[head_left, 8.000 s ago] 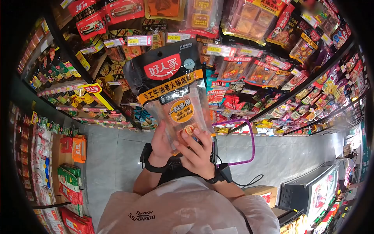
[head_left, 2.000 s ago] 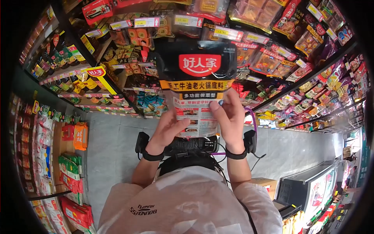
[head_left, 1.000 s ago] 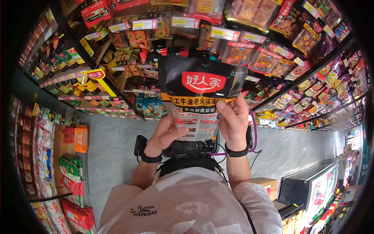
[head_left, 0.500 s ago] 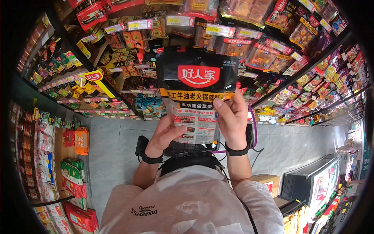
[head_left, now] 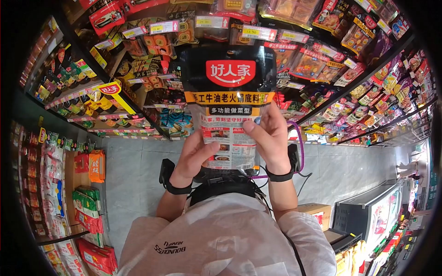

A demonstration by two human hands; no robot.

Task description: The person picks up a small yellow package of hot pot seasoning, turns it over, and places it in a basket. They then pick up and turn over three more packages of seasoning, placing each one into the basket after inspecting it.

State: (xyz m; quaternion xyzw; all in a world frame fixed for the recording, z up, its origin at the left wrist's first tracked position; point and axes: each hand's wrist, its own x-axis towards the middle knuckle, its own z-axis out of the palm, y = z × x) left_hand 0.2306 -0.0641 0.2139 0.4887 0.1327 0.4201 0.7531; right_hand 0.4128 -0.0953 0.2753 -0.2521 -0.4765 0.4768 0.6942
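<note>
In front of my chest I hold up a packet of hot pot base (head_left: 225, 103), with a black top, a red logo, a yellow band and small printed pictures below. My left hand (head_left: 195, 155) is closed on its lower left edge, the thumb lying over the front. Around the right edge wraps my right hand (head_left: 270, 138), its thumb pressed on the printed panel. The fingers behind the packet are hidden. Both wrists carry black straps.
Shelves ahead hold hanging food packets (head_left: 313, 64) with price tags (head_left: 258, 32). To the left stand a yellow-edged shelf (head_left: 120, 102) and a rack of bags (head_left: 87, 204). At the right are a cardboard box (head_left: 317, 214) and a freezer-like case (head_left: 363, 209). Grey tiles (head_left: 133, 165) form the floor.
The packet has risen slightly and now faces me more squarely, showing more of its lower print. My right hand has slid down its edge, and its thumb sits lower on the front.
</note>
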